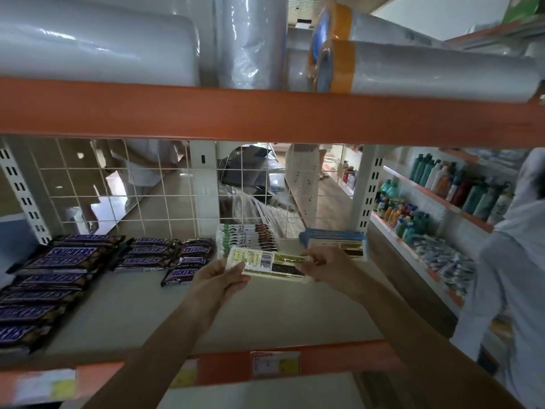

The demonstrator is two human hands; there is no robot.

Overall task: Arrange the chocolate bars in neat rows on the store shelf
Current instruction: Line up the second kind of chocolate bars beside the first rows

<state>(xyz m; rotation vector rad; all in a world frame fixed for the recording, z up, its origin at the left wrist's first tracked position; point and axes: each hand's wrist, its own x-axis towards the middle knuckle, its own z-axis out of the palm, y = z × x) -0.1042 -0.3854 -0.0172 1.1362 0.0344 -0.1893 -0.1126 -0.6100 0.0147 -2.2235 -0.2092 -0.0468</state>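
Note:
Both hands hold one white-and-yellow chocolate bar point(271, 265) flat above the shelf board point(265, 308), its barcode side up. My left hand point(219, 278) pinches its left end and my right hand point(324, 265) grips its right end. Behind it lies a fanned stack of white-and-green bars point(247, 235), and to the right a stack of blue-edged bars point(334, 239). Rows of Snickers bars point(47, 278) cover the left of the shelf, with shorter Snickers rows point(165, 255) in the middle.
An orange shelf beam point(265, 113) crosses overhead, with white plastic rolls point(427, 69) on top. A wire grid point(132, 187) backs the shelf. The orange front edge point(277, 364) carries price tags. A person in light clothes point(513, 276) stands at right near shelves of bottles point(442, 187).

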